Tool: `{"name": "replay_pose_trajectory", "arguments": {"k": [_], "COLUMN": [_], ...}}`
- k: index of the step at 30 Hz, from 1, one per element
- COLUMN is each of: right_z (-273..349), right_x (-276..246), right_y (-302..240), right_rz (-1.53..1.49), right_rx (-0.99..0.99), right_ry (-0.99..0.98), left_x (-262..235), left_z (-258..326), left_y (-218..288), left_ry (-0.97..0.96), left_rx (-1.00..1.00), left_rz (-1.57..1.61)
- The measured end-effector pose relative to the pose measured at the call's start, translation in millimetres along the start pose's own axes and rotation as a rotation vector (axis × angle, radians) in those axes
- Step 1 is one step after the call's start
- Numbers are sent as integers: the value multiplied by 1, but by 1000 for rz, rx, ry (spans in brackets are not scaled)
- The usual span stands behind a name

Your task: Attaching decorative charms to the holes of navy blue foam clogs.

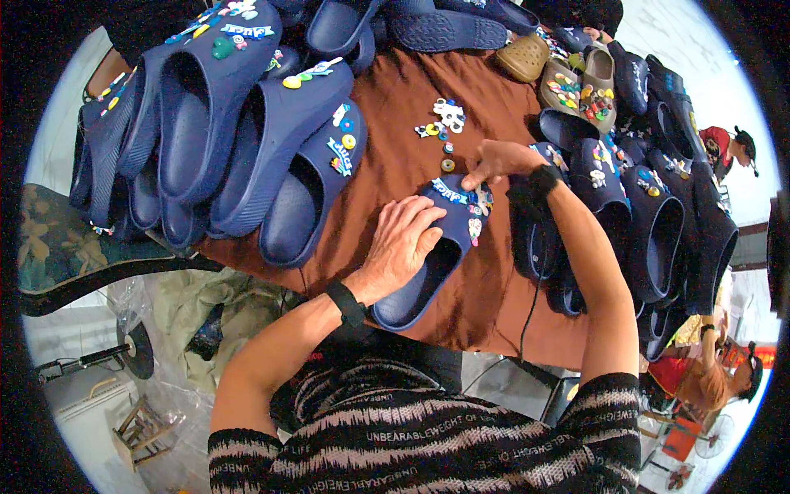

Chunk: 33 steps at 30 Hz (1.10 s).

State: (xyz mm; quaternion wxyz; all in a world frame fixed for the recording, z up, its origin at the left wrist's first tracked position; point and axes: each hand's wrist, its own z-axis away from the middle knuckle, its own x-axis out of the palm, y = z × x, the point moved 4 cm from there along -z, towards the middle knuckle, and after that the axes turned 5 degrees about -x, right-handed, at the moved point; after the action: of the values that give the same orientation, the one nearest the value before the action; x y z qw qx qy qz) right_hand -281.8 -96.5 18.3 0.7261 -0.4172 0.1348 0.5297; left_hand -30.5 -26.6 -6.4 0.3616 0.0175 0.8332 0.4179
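Navy clog [428,255] under left hand [403,243]; right hand [494,160] pressing charm.

Brown-clothed table [395,165] under navy clogs [288,156]

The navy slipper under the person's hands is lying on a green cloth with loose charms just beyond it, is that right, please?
Not quite: in the head view the navy slipper lies on a brown cloth, not a green one. The left hand rests on it, the right hand at its strap, loose charms beyond.
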Motion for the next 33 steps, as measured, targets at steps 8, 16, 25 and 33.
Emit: {"name": "replay_pose_trajectory", "arguments": {"k": [8,16,25,33], "right_z": [26,44,40,30], "right_x": [7,29,42,31], "right_y": [9,-10,2,8], "right_rz": [-373,-202,-311,-155], "right_rx": [-284,-319,-236,-210], "right_ry": [277,436,230,102], "left_x": [-2,-1,-3,0], "left_z": [1,2,1,1], "left_y": [0,-1,4,1], "left_ry": [0,14,-10,9], "left_rx": [0,-16,-28,-11], "left_rz": [5,1,19,2]}}
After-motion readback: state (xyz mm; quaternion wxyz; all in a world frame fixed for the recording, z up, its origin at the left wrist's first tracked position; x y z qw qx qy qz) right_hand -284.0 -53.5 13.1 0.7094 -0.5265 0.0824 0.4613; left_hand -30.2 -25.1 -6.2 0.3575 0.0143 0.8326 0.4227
